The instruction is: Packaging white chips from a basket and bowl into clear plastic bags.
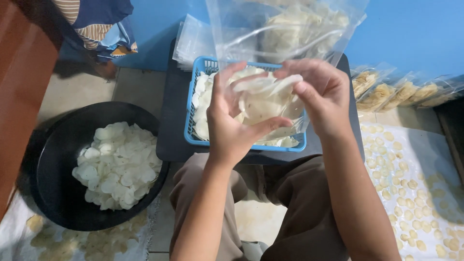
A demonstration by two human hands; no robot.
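where the seated person's knees (270,193) fill the bottom of the view, the two forearms rise from them to meet over the blue basket (198,101); the left hand (232,121) cups a stack of thin white chips (263,104) from below and behind, thumb and fingers curled narrow round it, seemingly so the stack stays gathered; the right hand (321,96) closes on the other side, fingers pinching the mouth of a clear plastic bag (285,29), which stands up open above the chips and already holds some near its far end; to the left a black bowl (53,159) sits on the floor with a heap of loose chips (118,164), close enough to reach; to the right a white cloth (425,159) carries chips spread flat in one layer; beyond the basket lies a pile of empty bags (193,41), and along the blue wall (411,29) a row of filled packets (401,92) leans.
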